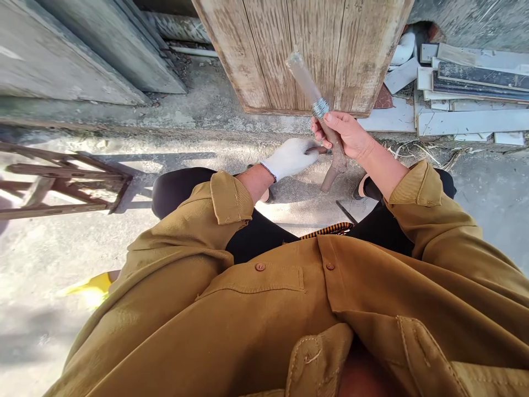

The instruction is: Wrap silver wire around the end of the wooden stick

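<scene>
My right hand, bare, is closed round a forked stick held aslant above the ground. Its far end carries a pale, greyish strip or tube, bound on by a coil of silvery wire. My left hand wears a white glove and is closed on a short brown rod-like piece beside the stick. Whether that piece is a side branch or a separate tool handle I cannot tell. Between my legs lie a black-and-orange striped cord and a thin dark rod.
A weathered wooden panel leans in front of me. Old boards are piled at the right. A wooden frame stands on the left, with a yellow object lower down. Grey slabs rise at upper left.
</scene>
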A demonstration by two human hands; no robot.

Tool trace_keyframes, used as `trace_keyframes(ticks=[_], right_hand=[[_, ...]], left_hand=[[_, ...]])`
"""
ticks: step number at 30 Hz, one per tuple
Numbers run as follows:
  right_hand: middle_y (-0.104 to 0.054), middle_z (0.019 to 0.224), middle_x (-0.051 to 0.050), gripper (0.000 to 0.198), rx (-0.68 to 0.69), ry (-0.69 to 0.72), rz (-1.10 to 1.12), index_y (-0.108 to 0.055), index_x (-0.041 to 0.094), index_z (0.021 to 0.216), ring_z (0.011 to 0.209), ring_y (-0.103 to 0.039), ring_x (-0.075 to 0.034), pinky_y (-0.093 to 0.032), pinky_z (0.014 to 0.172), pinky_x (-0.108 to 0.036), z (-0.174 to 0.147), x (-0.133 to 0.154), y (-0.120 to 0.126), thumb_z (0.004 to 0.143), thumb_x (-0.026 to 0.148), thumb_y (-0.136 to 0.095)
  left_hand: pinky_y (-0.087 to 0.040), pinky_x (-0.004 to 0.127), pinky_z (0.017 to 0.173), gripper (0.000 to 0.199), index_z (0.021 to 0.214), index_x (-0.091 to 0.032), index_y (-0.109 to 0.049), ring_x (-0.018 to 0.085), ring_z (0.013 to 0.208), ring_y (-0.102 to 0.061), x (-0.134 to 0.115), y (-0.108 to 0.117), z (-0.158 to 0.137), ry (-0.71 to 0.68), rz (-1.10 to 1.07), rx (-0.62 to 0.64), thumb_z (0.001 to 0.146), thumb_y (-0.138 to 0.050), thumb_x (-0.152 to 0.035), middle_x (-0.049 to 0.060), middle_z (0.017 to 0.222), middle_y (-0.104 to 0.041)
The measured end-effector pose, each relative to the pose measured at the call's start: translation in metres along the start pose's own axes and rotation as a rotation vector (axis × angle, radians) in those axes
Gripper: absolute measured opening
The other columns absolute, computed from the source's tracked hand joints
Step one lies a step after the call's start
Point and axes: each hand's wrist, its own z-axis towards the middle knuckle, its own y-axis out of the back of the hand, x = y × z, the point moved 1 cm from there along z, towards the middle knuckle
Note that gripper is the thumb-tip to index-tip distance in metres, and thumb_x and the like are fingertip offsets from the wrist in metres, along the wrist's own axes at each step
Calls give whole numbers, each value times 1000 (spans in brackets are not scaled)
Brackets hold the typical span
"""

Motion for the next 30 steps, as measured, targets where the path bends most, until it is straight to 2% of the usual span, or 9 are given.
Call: trace_keyframes(ticks=[2, 6, 8, 10, 14, 18, 21, 25, 30], right_hand=[[-68, 89, -2, 53, 3, -3, 40, -64, 19, 97, 77, -61, -11, -48, 54, -20, -3, 3, -1, 91, 65, -90], [-69, 93, -3, 45, -30, 23, 140, -66, 18, 100, 75, -60, -11, -50, 51, -16, -7, 11, 7, 94, 55, -91], [-70, 93, -4, 42, -4, 2, 155, -65, 21, 102, 75, -60, -12, -50, 49, -17, -8, 11, 9, 97, 56, -87], [-70, 92, -3, 45, 77, -21, 174, -64, 21, 103, 72, -59, -12, -49, 47, -18, -8, 7, 7, 95, 58, -88], [-68, 87, -1, 58, 274, -43, 236, -60, 19, 103, 63, -56, -8, -44, 44, -16, -4, -8, 0, 85, 60, -96], [-68, 86, 0, 61, 379, -57, 238, -59, 18, 106, 65, -60, -9, -41, 44, -15, -1, -16, -8, 87, 64, -94], [-68, 87, -1, 64, 399, -43, 201, -59, 18, 106, 67, -61, -9, -42, 46, -15, -4, -13, -10, 83, 65, -96], [-64, 86, 1, 63, 251, 6, 159, -60, 18, 102, 66, -58, -8, -42, 47, -17, -15, 2, -3, 81, 63, -98], [-57, 79, 5, 56, -39, -10, 87, -58, 22, 103, 64, -55, -9, -42, 48, -19, -30, 19, 8, 82, 53, -100]], left_hand=[[-58, 37, 85, 27, 110, -17, -81, 27, 90, -76, 3, 0, 0, 47, -131, 6, 94, -67, -34, 7, 86, -75], [-62, 38, 79, 37, 120, -22, -79, 23, 83, -77, 9, -7, -4, 159, -706, 245, 84, -76, -30, 6, 93, -78], [-62, 40, 76, 23, 97, -20, -78, 23, 79, -76, 12, -16, -5, 202, -965, 374, 80, -80, -35, 7, 89, -77], [-61, 38, 69, 32, 72, -20, -66, 22, 71, -72, 13, -28, -5, 225, -1131, 427, 78, -87, -44, 7, 76, -70], [-52, 31, 56, 54, 69, -22, -56, 12, 54, -54, 9, -50, -4, 204, -1292, 245, 70, -102, -50, -4, 61, -50], [-49, 30, 53, 52, 69, -22, -50, 12, 51, -53, 5, -68, 4, 286, -1312, 143, 84, -94, -45, -4, 60, -52], [-49, 30, 54, 48, 70, -22, -48, 13, 51, -56, 7, -73, 12, 314, -1405, -48, 96, -82, -44, -4, 59, -54], [-63, 36, 69, 36, 88, -23, -60, 21, 77, -76, 12, -62, 17, 196, -1455, -171, 102, -76, -52, 0, 76, -69], [-67, 37, 94, 22, 104, -24, -65, 22, 101, -79, 10, -36, 12, 106, -1508, -308, 101, -80, -39, 2, 90, -75]])
